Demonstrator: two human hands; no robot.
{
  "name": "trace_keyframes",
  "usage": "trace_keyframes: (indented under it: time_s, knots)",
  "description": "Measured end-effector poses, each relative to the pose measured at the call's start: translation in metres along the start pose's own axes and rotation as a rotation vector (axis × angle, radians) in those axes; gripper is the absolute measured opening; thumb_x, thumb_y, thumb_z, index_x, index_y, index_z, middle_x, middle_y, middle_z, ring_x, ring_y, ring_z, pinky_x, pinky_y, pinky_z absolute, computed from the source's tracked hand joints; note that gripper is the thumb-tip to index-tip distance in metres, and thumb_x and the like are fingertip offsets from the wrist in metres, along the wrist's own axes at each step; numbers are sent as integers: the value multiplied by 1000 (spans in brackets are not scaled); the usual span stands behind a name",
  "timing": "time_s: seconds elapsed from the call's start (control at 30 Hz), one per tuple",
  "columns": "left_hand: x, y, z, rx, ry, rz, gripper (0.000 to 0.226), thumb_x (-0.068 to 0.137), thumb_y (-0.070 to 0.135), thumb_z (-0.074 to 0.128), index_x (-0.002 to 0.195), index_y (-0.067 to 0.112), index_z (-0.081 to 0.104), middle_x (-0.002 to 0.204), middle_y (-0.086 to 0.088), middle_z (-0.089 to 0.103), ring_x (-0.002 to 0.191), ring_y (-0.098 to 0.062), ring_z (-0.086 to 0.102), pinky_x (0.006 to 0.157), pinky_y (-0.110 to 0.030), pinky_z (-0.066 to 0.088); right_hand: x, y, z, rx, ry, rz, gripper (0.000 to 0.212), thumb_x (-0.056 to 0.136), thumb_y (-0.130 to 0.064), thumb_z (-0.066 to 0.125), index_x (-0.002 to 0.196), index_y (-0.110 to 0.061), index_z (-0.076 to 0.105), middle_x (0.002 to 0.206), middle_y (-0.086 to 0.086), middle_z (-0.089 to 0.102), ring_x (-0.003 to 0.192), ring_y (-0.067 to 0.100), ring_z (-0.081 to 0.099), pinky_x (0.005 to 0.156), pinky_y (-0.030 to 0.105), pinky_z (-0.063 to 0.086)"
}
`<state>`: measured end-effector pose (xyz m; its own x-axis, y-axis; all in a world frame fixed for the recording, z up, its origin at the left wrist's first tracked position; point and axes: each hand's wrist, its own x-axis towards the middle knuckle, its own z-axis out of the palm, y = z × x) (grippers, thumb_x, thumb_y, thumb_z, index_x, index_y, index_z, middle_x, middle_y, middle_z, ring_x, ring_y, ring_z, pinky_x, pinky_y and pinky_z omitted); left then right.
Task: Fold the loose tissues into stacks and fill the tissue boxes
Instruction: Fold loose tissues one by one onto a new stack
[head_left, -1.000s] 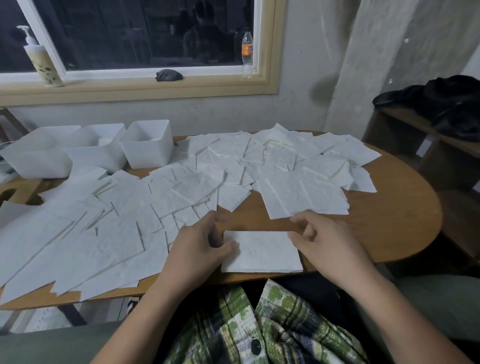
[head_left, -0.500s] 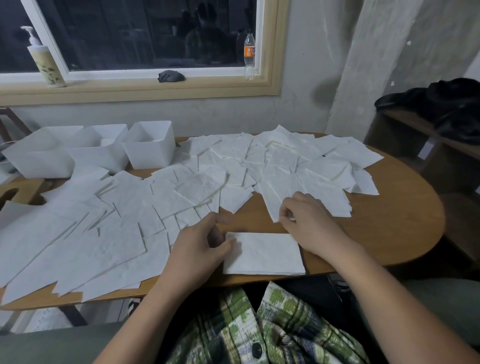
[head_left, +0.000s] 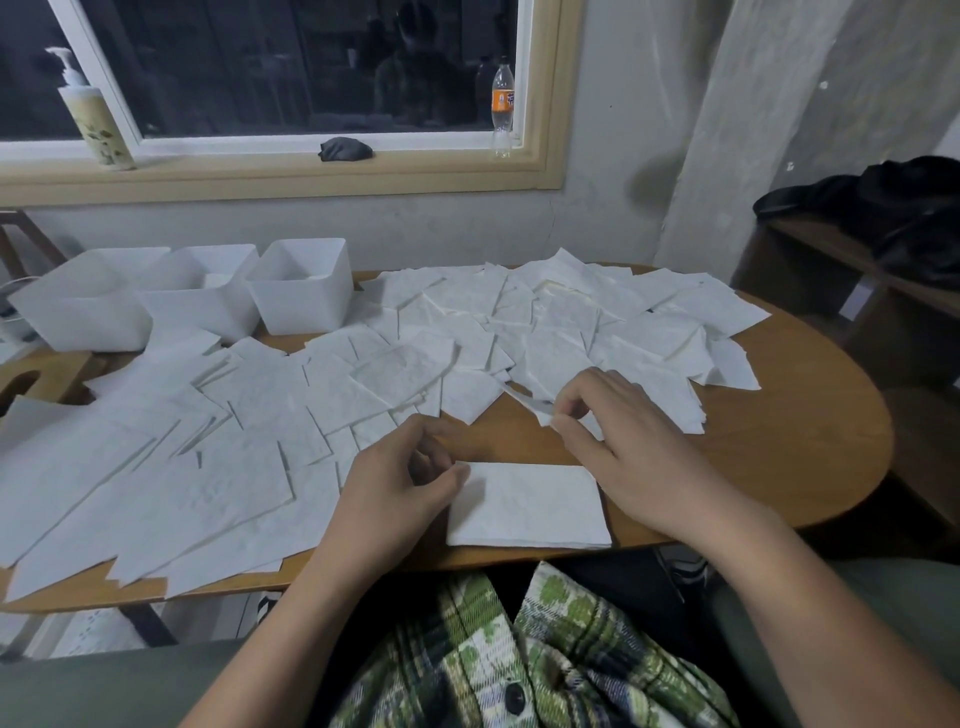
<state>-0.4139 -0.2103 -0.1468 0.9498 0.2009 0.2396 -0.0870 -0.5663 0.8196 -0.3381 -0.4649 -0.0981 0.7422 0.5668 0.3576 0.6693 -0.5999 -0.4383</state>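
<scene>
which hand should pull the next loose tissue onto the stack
Right. The right hand pinches the corner of a loose tissue just behind the stack. The left hand sits at the stack's left corner, thumb on it, probably better used to steady it.

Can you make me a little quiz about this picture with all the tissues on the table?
1. True or false: the right hand pinches a loose tissue.
2. How many white boxes stand at the far left of the table?
3. The left hand touches: A) the folded stack, B) a white box, C) nothing at all.
Key: 1 true; 2 three; 3 A.
</scene>
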Motion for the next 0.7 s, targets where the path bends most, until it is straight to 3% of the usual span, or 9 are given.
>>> trace_keyframes:
  time_s: [0.1,0.2,0.27,0.33,0.43,0.57,0.7]
  knots:
    - [2,0,0,-9,18,-7,36,90,29,82,118,40,63,99,12,70,81,-12,66,74,-31,54,-8,-15,-10,118,-14,-5,9,110,-29,52,102,-26,55,103,-19,57,106,11,55,86,16,40]
    - [2,3,0,-13,38,2,56,89,27,84,134,43,56,112,18,64,83,-13,66,72,-20,51,-15,-27,-17,243,-21,-20,8,110,-28,53,103,-25,56,102,-13,61,94,16,57,78,19,42]
    - [2,4,0,-3,46,9,56,88,28,84,135,45,58,117,19,60,86,-12,66,75,-14,49,-19,-30,-19,319,-30,-27,9,109,-31,54,103,-25,56,97,-7,63,85,19,57,72,26,45]
    - [3,4,-1,30,31,29,38,89,31,83,121,43,67,117,19,57,88,-11,66,76,-12,47,-23,-29,-19,364,-20,-18,8,109,-30,55,103,-25,56,87,-2,61,77,21,55,69,36,46]
    - [2,4,-2,81,-12,54,8,92,27,79,92,34,74,107,13,58,90,-12,63,73,-15,44,-28,-22,-12,376,-2,13,10,107,-24,60,102,-31,54,84,-6,61,73,20,55,69,36,46]
    - [0,5,-5,-42,-1,42,11,93,21,77,91,31,79,105,8,68,93,-16,64,74,-19,47,-39,-13,-3,341,-43,119,27,96,-22,73,110,-34,53,94,-8,64,84,21,59,77,35,50]
    - [-2,5,-4,-95,40,17,20,96,21,77,79,23,66,87,5,64,77,-8,58,68,-20,43,-45,-5,3,348,-24,189,36,91,-20,79,111,-38,55,94,-6,67,83,20,61,76,33,51]
